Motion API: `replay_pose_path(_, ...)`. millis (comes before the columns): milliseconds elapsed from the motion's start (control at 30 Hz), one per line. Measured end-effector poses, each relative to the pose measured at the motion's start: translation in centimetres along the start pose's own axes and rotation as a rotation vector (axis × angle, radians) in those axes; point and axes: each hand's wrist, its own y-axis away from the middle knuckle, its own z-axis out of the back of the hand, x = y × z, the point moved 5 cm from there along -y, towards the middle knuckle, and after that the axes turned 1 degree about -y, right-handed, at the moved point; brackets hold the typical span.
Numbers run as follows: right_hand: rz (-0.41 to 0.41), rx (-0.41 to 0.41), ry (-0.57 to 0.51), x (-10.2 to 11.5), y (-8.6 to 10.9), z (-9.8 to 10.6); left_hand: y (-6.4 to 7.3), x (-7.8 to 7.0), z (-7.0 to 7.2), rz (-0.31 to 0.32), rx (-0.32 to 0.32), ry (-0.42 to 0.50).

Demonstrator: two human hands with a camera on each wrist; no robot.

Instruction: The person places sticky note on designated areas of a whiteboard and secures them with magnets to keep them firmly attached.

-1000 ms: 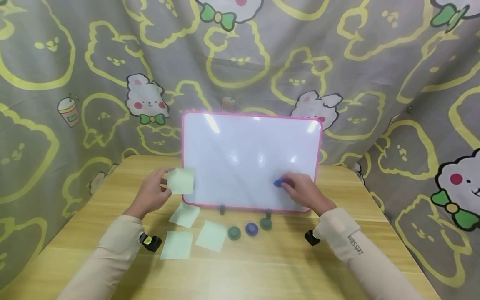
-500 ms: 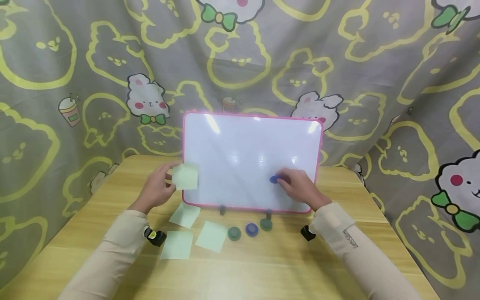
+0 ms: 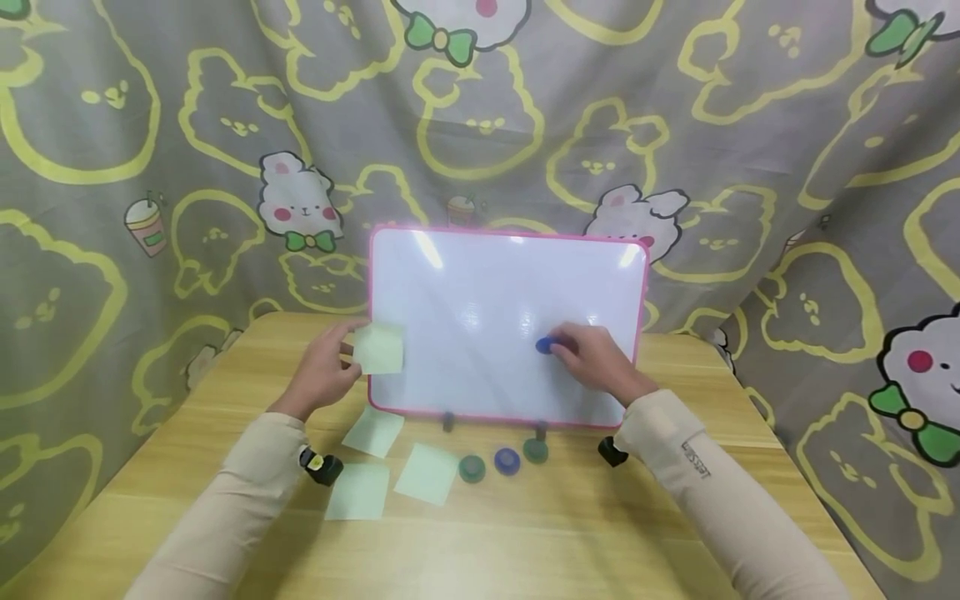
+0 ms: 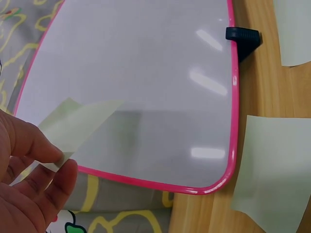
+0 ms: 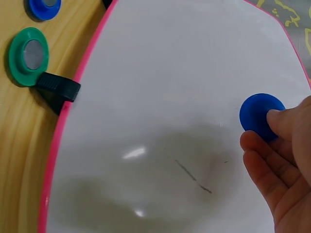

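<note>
Head view: left hand (image 3: 322,375) pinches 1 square pale-green paper note (image 3: 381,349), right hand (image 3: 597,360) pinches 1 round blue magnet (image 3: 544,344). Nearby lie 3 more notes (image 3: 357,492), 2 round green magnets (image 3: 472,468), 1 other blue magnet (image 3: 507,461).

Gray bunny-print curtain (image 3: 555,83), wooden table (image 3: 487,542)

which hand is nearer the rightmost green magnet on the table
Right. The right hand, pinching a blue magnet before the whiteboard, is above and slightly right of the green magnet; the left hand, pinching a note at the whiteboard's left edge, is farther off, leftward.
</note>
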Motion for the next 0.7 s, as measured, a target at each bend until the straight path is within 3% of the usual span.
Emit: replay_pose_path(700,-0.011,-0.035,-0.07,1.0,-2.5,0.2,-1.7,-0.6,-0.6,0.019,0.013,0.062)
